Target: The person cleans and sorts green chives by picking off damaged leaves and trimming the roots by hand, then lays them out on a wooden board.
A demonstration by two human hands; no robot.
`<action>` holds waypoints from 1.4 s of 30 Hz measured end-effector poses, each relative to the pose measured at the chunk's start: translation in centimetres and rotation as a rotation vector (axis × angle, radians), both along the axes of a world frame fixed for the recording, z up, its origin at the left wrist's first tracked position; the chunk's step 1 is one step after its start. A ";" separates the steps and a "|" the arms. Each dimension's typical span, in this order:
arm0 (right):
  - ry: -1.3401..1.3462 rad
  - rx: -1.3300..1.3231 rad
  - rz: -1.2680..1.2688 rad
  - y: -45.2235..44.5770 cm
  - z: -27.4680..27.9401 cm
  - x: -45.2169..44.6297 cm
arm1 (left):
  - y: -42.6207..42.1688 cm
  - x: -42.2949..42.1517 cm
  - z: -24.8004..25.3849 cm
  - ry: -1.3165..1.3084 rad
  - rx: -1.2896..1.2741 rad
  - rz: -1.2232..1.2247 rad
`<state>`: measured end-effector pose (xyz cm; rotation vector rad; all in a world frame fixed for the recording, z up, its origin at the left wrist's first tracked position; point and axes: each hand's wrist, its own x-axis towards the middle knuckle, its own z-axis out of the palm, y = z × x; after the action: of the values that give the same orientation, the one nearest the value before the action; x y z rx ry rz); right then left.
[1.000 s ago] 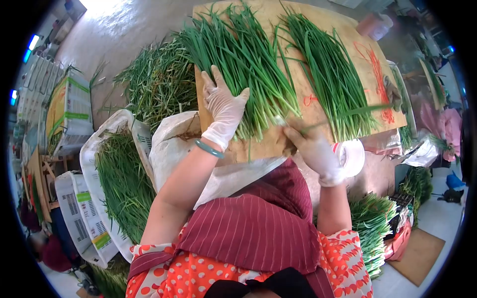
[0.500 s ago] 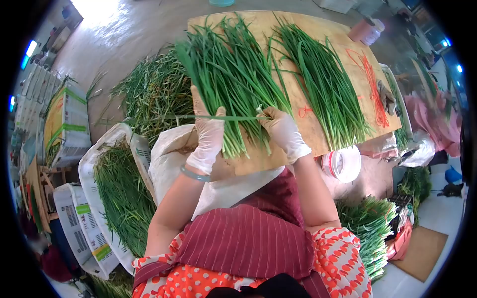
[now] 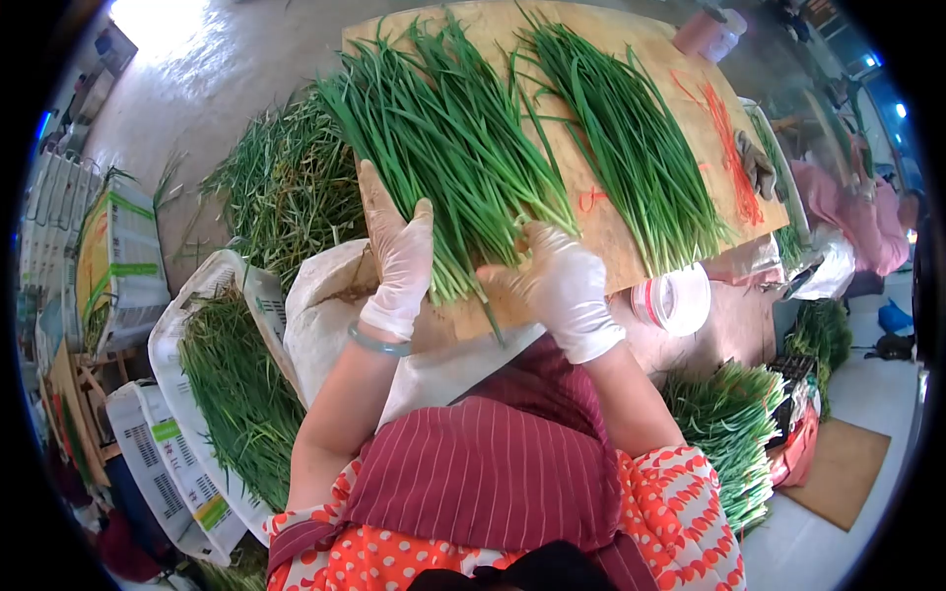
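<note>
Two bunches of garlic chives lie on a wooden board, a left bunch (image 3: 448,148) and a right bunch (image 3: 626,138). My left hand (image 3: 399,258), in a thin white glove, rests along the left side of the left bunch, thumb and fingers apart. My right hand (image 3: 567,291), gloved too, is at the pale stem ends of that bunch. Its fingertips touch the stems and its thumb points left, away from them. A single loose blade (image 3: 490,313) hangs past the board's near edge between my hands. Red ties (image 3: 734,163) lie right of the right bunch.
Beneath the work is the board (image 3: 601,236). A heap of trimmings (image 3: 286,182) lies on the floor at left, near a white crate (image 3: 168,330) of chives. At right are a white tub (image 3: 680,300), more chives (image 3: 724,433) and a dark glove (image 3: 757,165).
The blade stretched between my hands now hangs down at the board's near edge. My right hand has moved down and opened its thumb away from its fingers. The view has shifted slightly.
</note>
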<state>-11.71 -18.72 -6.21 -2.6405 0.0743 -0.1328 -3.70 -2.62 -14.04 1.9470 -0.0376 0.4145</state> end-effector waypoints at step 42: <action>-0.308 0.093 0.119 0.2 -2.7 0.4 | -2.8 0.6 -0.6 0.109 0.416 0.118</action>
<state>-11.36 -18.54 -8.95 -2.4931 -0.1752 -0.4802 -3.13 -5.41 -14.64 2.3876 0.0679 0.4000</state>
